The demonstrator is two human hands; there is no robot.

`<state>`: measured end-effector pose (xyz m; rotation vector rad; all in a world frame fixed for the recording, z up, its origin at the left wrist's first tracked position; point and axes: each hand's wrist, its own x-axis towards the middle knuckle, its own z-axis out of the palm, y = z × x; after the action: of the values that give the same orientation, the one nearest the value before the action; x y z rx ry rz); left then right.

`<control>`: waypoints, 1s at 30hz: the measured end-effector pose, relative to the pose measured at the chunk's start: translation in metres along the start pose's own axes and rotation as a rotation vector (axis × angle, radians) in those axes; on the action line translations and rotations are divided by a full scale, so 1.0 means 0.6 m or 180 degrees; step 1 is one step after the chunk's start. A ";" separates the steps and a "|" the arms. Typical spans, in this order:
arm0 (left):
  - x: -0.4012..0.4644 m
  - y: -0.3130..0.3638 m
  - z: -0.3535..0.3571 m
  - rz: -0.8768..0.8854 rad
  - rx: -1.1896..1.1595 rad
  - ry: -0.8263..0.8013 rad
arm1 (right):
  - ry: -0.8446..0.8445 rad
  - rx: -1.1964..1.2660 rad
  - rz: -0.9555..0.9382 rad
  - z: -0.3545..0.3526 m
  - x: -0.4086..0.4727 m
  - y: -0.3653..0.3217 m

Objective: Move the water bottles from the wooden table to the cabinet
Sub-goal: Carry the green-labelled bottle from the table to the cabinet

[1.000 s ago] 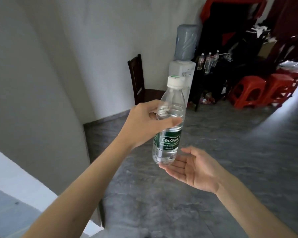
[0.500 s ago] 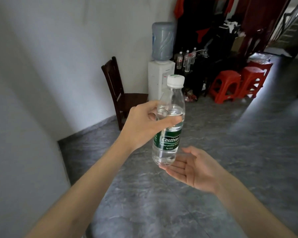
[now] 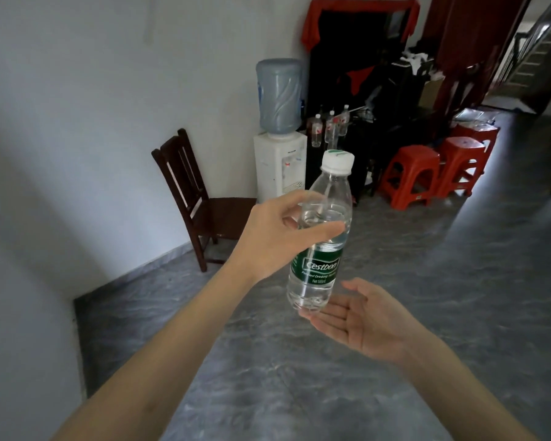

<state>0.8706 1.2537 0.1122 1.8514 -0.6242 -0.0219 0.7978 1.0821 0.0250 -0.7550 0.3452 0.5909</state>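
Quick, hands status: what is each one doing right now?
Left hand: holding the water bottle around its upper body.
Right hand: open, palm up, fingertips under the bottle's base.

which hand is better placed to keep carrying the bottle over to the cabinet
Left. The left hand already grips the water bottle around its upper body, holding it nearly upright. The right hand lies open, palm up, under the bottle's base, at most supporting it.

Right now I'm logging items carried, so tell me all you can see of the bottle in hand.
The water bottle is clear plastic with a white screw cap, a green Cestbon label and water inside. It leans slightly right, held in mid-air. The left hand grips its upper body; the right hand lies open, palm up, beneath its base.
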 end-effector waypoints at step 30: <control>0.691 -0.167 0.134 0.0031 -0.0487 -0.0019 | 0.0318 0.0052 -0.0115 -0.218 0.331 -0.601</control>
<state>1.2427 1.0302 0.1102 1.7010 -0.6187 -0.0671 1.1639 0.8527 0.0315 -0.7750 0.4272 0.5168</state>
